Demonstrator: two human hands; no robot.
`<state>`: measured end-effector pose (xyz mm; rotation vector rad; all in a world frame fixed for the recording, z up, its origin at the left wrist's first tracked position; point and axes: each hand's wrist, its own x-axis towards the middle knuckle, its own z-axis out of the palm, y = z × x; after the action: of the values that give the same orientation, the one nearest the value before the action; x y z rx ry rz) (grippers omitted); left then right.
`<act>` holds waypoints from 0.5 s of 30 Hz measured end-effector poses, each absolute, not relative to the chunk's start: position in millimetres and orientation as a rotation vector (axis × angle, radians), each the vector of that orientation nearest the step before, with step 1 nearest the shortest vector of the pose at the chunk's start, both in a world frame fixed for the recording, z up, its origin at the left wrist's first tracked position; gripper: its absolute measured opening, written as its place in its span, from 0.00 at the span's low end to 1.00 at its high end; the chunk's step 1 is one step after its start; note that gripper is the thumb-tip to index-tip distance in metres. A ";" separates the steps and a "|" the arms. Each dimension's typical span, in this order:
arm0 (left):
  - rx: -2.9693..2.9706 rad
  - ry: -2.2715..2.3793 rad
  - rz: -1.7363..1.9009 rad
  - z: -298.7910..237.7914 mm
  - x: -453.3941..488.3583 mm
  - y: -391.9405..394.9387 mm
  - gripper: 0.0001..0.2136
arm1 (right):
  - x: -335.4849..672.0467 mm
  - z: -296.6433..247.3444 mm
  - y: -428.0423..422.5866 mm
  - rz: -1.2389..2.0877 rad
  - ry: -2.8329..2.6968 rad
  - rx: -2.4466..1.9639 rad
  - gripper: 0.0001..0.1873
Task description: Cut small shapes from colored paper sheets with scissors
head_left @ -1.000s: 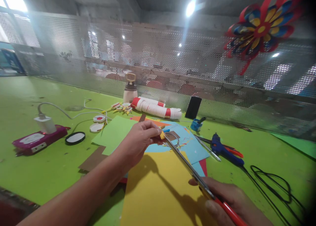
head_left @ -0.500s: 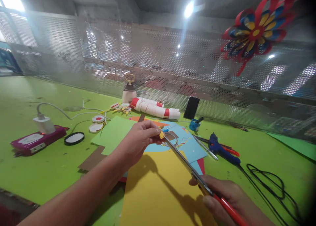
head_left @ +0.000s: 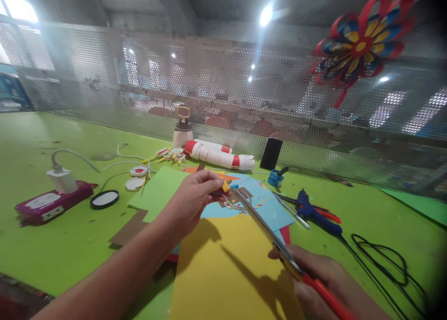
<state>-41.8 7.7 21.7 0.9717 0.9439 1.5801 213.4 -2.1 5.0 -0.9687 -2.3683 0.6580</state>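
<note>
Between the thumb and fingers of my left hand [head_left: 197,194] is a small yellow paper piece [head_left: 226,186] with a notched edge. My right hand [head_left: 319,275] grips a pair of red-handled scissors [head_left: 265,229], whose long blades point away toward the yellow piece. The blade tips lie just right of the piece, a little apart from it. Both hands are above a yellow paper sheet [head_left: 223,259]. Behind it lies a light blue sheet [head_left: 268,208] scattered with small paper scraps and a ring of wire.
A blue glue gun [head_left: 314,213] with a black cord lies at right. A purple power strip [head_left: 56,201] with a white plug is at left. Farther back are paper rolls [head_left: 220,156], a spray bottle [head_left: 182,131], a phone [head_left: 271,153] and a blue tape roll [head_left: 275,178].
The scissor tips have shifted slightly away from the yellow piece, to the right. My left hand has turned a little, showing more of the piece.
</note>
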 end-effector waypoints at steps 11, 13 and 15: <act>1.061 0.905 1.491 16.6 -27.1 1.4 0.07 | 207.8 -3.5 -3.3 0.720 -2.371 -0.908 0.23; 1.076 0.892 1.471 14.8 -22.3 -2.0 0.07 | 205.5 -2.2 -4.5 0.745 -2.405 -0.891 0.23; 1.083 0.871 1.460 13.6 -17.8 -5.0 0.07 | 203.2 -0.5 -6.5 0.783 -2.398 -0.876 0.21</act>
<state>-17.8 -5.0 13.6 1.0828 0.8705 1.4600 203.2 -6.5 -0.5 -0.8764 -2.3978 0.7830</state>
